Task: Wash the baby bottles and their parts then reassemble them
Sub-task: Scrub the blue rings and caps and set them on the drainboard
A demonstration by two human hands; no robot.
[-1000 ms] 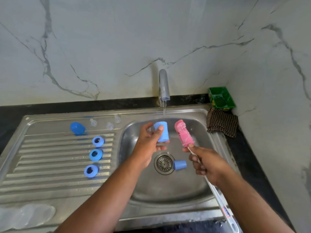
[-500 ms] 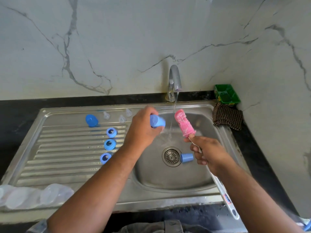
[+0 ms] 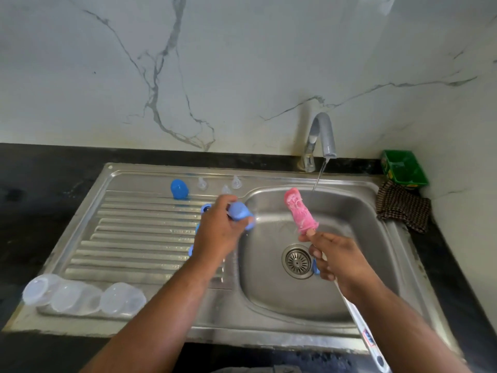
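Our left hand [image 3: 219,234] grips a blue cap [image 3: 239,211], fingers curled round it, and holds it over the edge where the draining board [image 3: 134,238] meets the sink [image 3: 322,300]. Our right hand [image 3: 337,261] holds a brush [image 3: 297,211] above the basin. Its fingers are wrapped round the white handle, the thumb lies against the base of the pink sponge head, and the head points up and away from us. A thin stream of water [image 3: 319,175] runs from the tap [image 3: 322,133] into the basin, just beyond the sponge and not touching it.

A small blue part [image 3: 315,267] lies beside the drain [image 3: 295,261], mostly hidden by our right hand. On the far end of the draining board a second cap [image 3: 178,188] stands near three clear teats [image 3: 201,183]. Blue rings [image 3: 206,208] peek out from behind our left hand. Three clear bottles [image 3: 76,297] lie side by side, touching, at the near left edge of the board. On the counter to the right, a green tub [image 3: 403,168] stands in the corner, with a checked cloth [image 3: 403,208] just in front of it.
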